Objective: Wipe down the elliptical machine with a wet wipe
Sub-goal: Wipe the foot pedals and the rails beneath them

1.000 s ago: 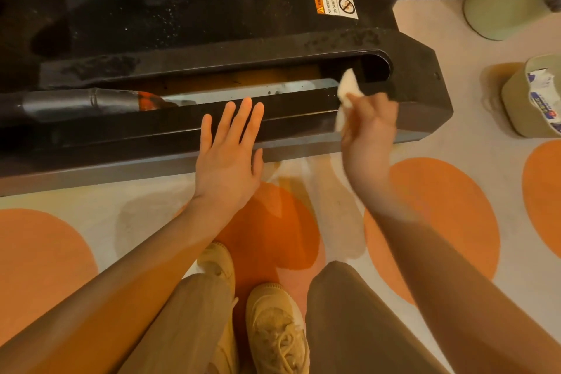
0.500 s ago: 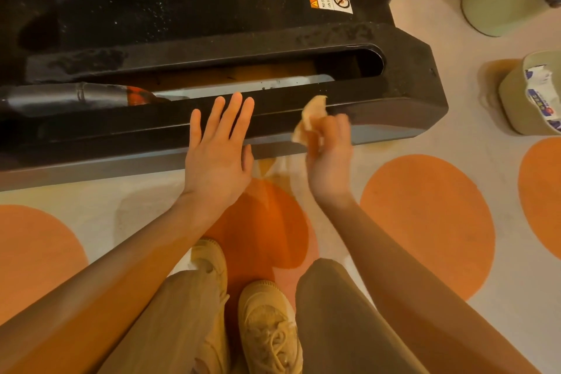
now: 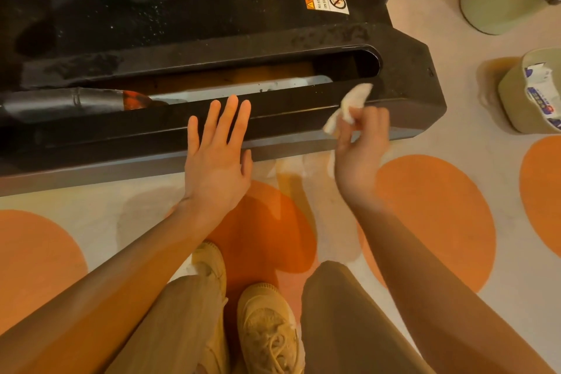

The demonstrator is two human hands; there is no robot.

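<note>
My right hand [image 3: 361, 146] pinches the wet wipe [image 3: 349, 108] between curled fingertips; my grip is narrow and holds only the wipe. The wipe is bunched against the outer wall of the elliptical machine's base [image 3: 303, 112], just short of the rounded end of the rail slot [image 3: 349, 67]. My left hand [image 3: 217, 158] has its fingers straight and close together, over the same wall further from that slot end. It holds nothing, and whether it touches the wall I can't tell.

Step as I read it: wiping the side wall along the slot. To do it well:
- unfold the wipe, since a bunched wad gives little contact
- run long strokes along the wall rather than dabs
- finish around the slot's rounded end and lip

Materials: the housing is black moulded plastic, glossy, with smears and specks on top beyond the slot. Inside the slot lies a pale metal rail [image 3: 243, 88]. A warning label [image 3: 328, 0] sits on the top cover beyond the slot end. The wipe is soft, white and creased.
</note>
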